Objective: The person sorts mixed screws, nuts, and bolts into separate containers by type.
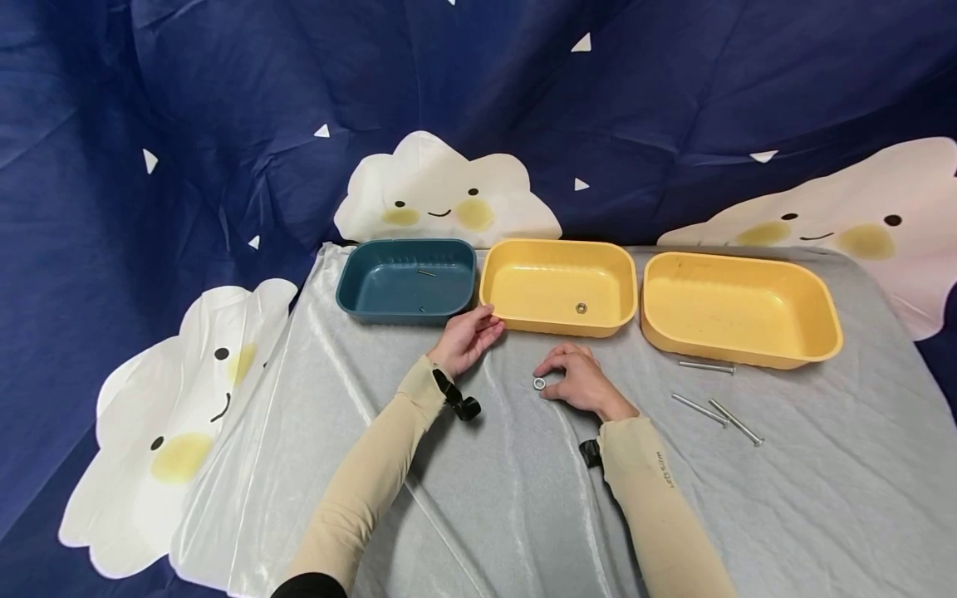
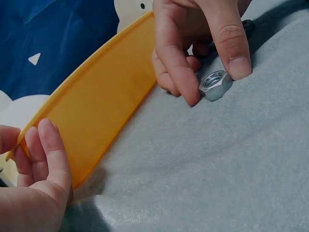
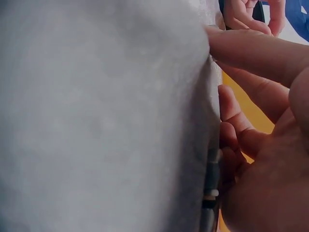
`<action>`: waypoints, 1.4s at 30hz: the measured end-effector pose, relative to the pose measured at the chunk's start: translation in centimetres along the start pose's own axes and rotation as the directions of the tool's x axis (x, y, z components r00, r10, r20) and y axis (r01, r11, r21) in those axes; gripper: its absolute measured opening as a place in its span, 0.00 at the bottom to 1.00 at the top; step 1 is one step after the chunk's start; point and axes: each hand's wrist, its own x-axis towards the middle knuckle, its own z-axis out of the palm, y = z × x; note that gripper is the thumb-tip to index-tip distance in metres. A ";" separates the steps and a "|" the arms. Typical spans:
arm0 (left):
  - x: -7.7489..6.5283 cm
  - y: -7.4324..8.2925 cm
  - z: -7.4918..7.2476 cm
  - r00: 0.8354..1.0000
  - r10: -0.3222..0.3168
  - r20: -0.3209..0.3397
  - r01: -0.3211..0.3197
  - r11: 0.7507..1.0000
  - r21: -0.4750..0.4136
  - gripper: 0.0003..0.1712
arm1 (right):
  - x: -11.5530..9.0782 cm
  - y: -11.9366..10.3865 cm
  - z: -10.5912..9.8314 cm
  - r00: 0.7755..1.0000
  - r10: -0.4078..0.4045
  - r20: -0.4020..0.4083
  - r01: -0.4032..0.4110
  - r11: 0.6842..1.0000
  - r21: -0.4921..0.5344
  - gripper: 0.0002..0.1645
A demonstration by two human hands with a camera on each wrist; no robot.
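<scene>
My left hand (image 1: 463, 339) pinches the near left corner of the middle yellow bin (image 1: 557, 324), thumb on one side of the rim and fingers on the other. To the right, low over the grey cloth, my right hand (image 1: 579, 380) pinches a silver hex nut (image 2: 216, 86) between thumb and index finger. The nut tilts, its threaded hole facing up, as the left wrist view shows. Another nut (image 1: 581, 308) lies inside the middle bin. In the right wrist view the fingers (image 3: 256, 48) reach down to the cloth, and the pinched nut is hidden.
Left of the middle bin stands a dark teal bin (image 1: 407, 317) with a small thin screw (image 1: 426, 272) in it. A second yellow bin (image 1: 736, 353) stands at right. Long silver bolts (image 1: 699, 409) lie on the grey cloth (image 1: 508, 498) before it. A blue curtain (image 1: 635, 100) hangs behind.
</scene>
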 end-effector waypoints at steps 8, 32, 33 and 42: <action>0.1 0.0 0.0 1.000 0.005 0.005 -0.005 1.000 0.000 0.08 | 0.0 0.0 0.1 1.000 0.008 0.002 -0.008 1.000 -0.007 0.14; 0.0 -0.2 0.0 1.000 0.016 -0.001 -0.016 1.000 0.000 0.07 | 0.0 0.2 0.1 1.000 0.014 -0.008 -0.014 1.000 -0.015 0.12; 0.1 -0.2 0.0 1.000 0.015 -0.001 -0.015 1.000 -0.002 0.07 | 0.0 0.2 0.1 1.000 0.014 -0.010 -0.014 1.000 -0.013 0.12; 0.0 -0.1 0.0 1.000 0.016 -0.001 -0.016 1.000 -0.001 0.07 | 0.0 0.2 0.1 0.999 -0.026 -0.037 0.026 1.000 -0.009 0.12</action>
